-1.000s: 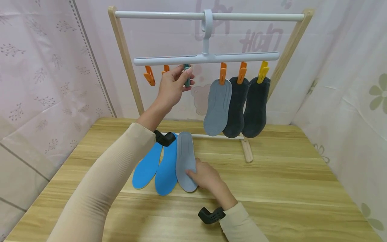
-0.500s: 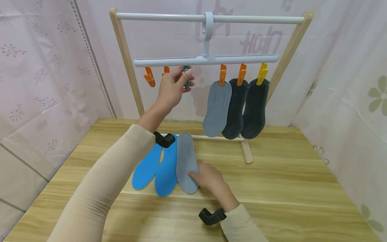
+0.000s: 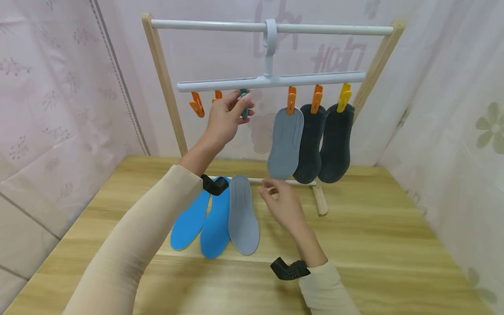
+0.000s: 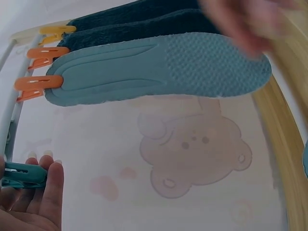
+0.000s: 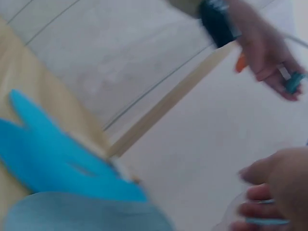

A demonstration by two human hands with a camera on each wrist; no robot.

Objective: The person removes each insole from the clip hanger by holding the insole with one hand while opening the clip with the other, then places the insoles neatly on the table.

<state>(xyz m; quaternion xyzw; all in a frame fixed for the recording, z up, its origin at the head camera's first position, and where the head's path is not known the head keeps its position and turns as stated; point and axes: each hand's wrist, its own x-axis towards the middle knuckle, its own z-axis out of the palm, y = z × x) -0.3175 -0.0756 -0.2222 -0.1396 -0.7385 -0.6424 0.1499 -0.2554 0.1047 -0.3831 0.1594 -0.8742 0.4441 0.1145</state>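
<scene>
Our grey insole (image 3: 243,223) lies flat on the bench (image 3: 386,236), left of its middle and nearer the back edge, with its upper end over the rack's thin lower bar (image 3: 257,180). We expect it to be light and floppy, likely a cushioned cloth that won't slip much or break, though it would bend if lifted from one end alone. We'd best slide a thumb and fingers onto its right side or its upper end; the left side sits close against the blue insoles (image 3: 215,227), and we can't tell whether it overlaps them.

Our left hand (image 3: 223,119) pinches the teal clip (image 4: 29,174) just under the hanger (image 3: 307,79). The clip looks like hard, smooth plastic, best squeezed at its tails. Our right hand (image 3: 284,205) is apart from the insole on the bench, its fingers loosely bent and, as far as we see, grasping nothing; we can't tell whether they brush the lower end of the hanging grey insole (image 3: 285,140).

For moving, there is bench on our right, reaching to the right edge, and more in front of us. The rack's wooden foot (image 3: 320,201) juts forward from the back edge. Above, the gap between the teal clip and the hanging insole is the narrower passage; a careless knuckle there could set that insole swinging.
</scene>
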